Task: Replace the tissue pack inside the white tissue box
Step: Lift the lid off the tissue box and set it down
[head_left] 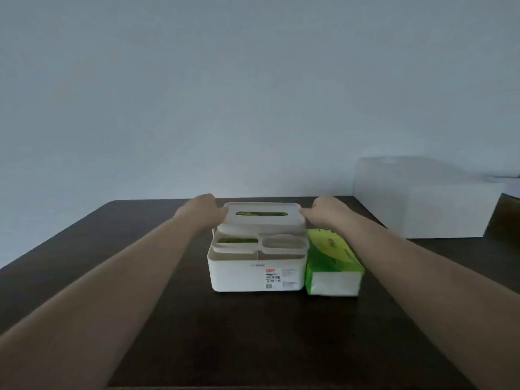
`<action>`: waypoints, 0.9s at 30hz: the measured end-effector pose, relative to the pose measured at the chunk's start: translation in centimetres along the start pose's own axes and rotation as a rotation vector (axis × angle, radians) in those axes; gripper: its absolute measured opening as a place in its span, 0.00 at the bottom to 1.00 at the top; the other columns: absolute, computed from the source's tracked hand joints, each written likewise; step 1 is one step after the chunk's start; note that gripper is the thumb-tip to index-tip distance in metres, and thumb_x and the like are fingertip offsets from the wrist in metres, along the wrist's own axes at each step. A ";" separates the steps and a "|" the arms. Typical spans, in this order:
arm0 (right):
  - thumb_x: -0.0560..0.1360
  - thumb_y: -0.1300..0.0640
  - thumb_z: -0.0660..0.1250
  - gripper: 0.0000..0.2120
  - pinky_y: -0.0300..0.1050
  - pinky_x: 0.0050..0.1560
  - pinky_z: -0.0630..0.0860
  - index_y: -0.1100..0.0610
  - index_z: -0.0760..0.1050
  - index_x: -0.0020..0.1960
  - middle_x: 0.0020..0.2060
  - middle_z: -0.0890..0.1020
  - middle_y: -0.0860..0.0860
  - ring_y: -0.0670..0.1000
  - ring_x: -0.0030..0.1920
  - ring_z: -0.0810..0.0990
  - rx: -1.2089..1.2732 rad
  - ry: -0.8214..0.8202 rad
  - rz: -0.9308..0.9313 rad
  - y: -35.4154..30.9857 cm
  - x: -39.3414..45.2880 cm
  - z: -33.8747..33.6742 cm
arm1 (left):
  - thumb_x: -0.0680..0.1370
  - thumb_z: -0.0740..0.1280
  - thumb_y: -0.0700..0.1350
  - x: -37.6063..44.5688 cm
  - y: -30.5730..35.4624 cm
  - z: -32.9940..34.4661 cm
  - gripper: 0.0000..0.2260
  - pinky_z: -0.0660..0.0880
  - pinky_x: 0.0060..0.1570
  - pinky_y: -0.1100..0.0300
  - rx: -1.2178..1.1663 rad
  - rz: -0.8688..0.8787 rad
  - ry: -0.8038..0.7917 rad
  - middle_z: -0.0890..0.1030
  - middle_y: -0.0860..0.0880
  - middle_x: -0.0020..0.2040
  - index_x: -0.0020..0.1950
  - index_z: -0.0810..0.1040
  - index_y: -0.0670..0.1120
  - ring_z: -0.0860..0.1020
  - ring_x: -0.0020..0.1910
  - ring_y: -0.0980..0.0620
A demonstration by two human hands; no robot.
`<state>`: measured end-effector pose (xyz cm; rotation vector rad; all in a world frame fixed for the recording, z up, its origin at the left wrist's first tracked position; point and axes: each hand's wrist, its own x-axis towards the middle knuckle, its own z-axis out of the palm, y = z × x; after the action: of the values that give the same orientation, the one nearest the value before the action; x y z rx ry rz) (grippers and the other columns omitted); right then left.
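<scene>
A: What is the biggest thing under the hands?

B: A dark wooden table (253, 333), with a pale wall (253, 80) behind it. Beyond the right hand, at the table's far right corner, stands a white block-shaped thing (422, 209); I cannot tell what it is.

A: And the task's own things?

B: The white tissue box (256, 273) sits on the table, just below and nearer the camera than both grips. Its front wall carries a label (273, 278). A tray with two openings fills its front top; green shows through the left one.

A: Where is the new pack?

B: The green tissue pack (332, 266) lies touching the box's right wall, directly beneath the right forearm, its white end facing the camera.

A: What do the hands hold?

B: The lid (261, 218), between them. The left hand (204, 208) is closed on the lid's left end, the right hand (326, 211) on its right end, fingertips pressed to the edges. The lid looks raised above the box at its near side, with green visible through its slot.
</scene>
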<state>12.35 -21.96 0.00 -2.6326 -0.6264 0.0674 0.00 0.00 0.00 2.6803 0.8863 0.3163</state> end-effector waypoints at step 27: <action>0.73 0.60 0.62 0.14 0.40 0.27 0.60 0.58 0.65 0.30 0.28 0.69 0.53 0.53 0.29 0.69 0.146 0.117 -0.104 -9.6 0.3 0.7 | 0.72 0.63 0.42 -0.7 -6.5 -5.1 0.04 0.68 0.37 0.58 -0.312 -0.154 0.296 0.74 0.49 0.35 0.41 0.76 0.43 0.72 0.39 0.45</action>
<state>8.55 -13.84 3.43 -2.4394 -0.6893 -0.0691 -5.59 5.67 2.38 2.2989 1.0232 0.7626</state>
